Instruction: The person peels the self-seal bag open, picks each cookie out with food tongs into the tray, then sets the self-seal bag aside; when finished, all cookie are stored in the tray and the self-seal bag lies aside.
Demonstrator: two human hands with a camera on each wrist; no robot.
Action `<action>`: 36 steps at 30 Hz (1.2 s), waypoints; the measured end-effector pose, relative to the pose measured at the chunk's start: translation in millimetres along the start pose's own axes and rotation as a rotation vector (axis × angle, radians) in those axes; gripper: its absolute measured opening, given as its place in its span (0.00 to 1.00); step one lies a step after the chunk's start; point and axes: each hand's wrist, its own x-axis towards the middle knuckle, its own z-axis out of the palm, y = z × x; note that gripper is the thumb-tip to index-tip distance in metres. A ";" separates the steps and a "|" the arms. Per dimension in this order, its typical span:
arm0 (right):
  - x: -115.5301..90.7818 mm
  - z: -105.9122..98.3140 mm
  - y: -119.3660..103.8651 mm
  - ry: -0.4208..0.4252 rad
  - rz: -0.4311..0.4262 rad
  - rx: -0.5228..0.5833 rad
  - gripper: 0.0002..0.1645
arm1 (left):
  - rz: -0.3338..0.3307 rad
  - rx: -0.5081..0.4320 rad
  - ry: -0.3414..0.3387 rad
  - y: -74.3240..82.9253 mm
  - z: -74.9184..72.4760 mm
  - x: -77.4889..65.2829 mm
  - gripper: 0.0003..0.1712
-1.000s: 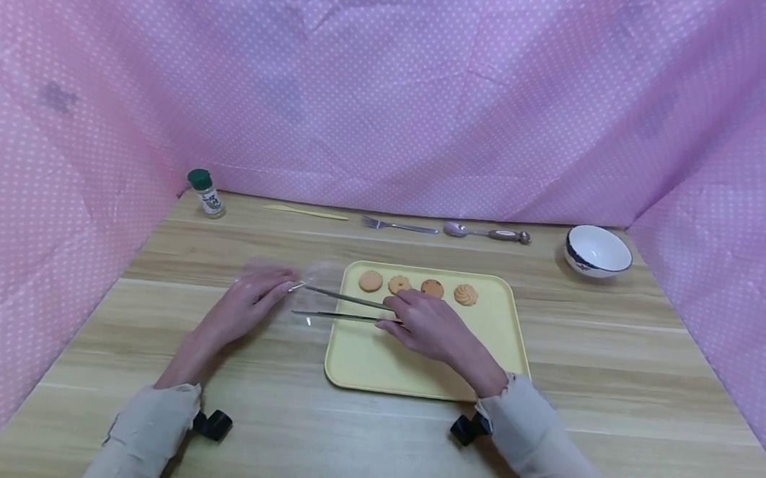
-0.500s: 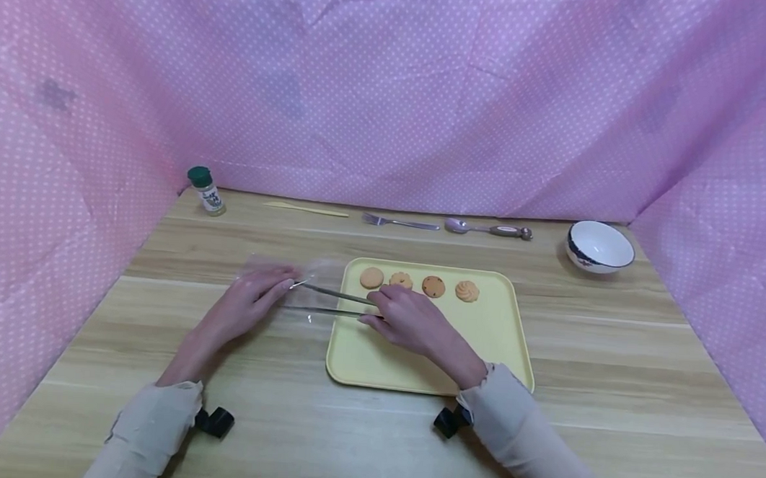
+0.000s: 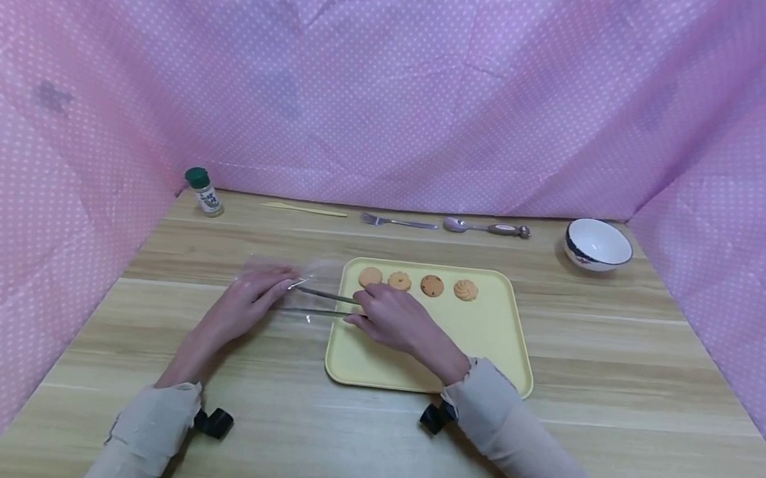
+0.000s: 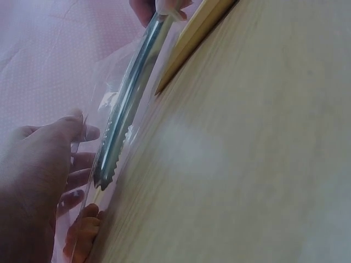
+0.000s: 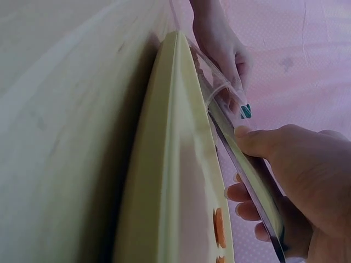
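My left hand (image 3: pixel 253 297) pinches the edge of a clear plastic bag (image 4: pixel 101 107) left of the tray, fingers showing through the film in the left wrist view. In my right hand (image 3: pixel 398 323) is a pair of metal tongs (image 3: pixel 328 295), thumb on one arm and fingers on the other. The tongs' serrated tips lie inside the bag, pointing left, with their arms apart. Beyond the tips, an orange-brown lumpy piece (image 4: pixel 85 235) shows low in the bag. Several cookies line the far side of the yellow tray (image 3: pixel 383 369); the plain round cookie (image 3: pixel 370 276) is nearest the right hand.
Along the table's back stand a green-capped seasoning jar (image 3: pixel 205 192) and, lying in a row, a yellow knife (image 3: pixel 303 209), a fork (image 3: pixel 400 222) and a spoon (image 3: pixel 487 228). A white bowl (image 3: pixel 598 245) sits at the right. Pink dotted cloth (image 3: pixel 390 109) hangs around the table.
My right hand has moved left over the tray, pushing the tongs deeper into the bag. The left hand stays in place with the bag.
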 end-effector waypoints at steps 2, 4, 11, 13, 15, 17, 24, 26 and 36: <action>2.1 0.3 -1.5 -0.014 0.007 -0.001 0.17 | 0.010 -0.001 0.002 0.4 -0.3 0.5 0.16; 4.4 0.8 -2.9 -0.023 0.010 -0.003 0.17 | 0.011 -0.002 0.001 0.1 -0.3 0.7 0.16; 13.0 2.4 -9.3 -0.037 0.033 -0.024 0.18 | -0.024 -0.003 -0.019 0.9 -0.5 0.4 0.17; 14.7 3.8 -10.6 -0.046 0.041 -0.020 0.18 | -0.034 -0.006 -0.027 1.3 -0.8 0.3 0.17; 16.2 4.9 -12.1 -0.052 0.049 -0.019 0.18 | -0.039 -0.006 -0.032 1.9 -1.0 0.0 0.18; 17.5 5.6 -13.4 -0.056 0.057 -0.018 0.18 | -0.041 -0.006 -0.030 1.9 -1.0 -0.3 0.18; 21.5 4.8 -16.8 -0.069 0.075 -0.002 0.17 | -0.026 -0.014 -0.006 1.1 0.2 -0.3 0.17; 22.3 5.0 -17.0 -0.079 0.079 0.015 0.17 | -0.029 -0.017 -0.010 1.2 0.5 -0.4 0.17; 26.0 7.4 -13.2 -0.093 0.066 0.085 0.16 | -0.027 -0.028 -0.006 0.4 0.4 -1.2 0.17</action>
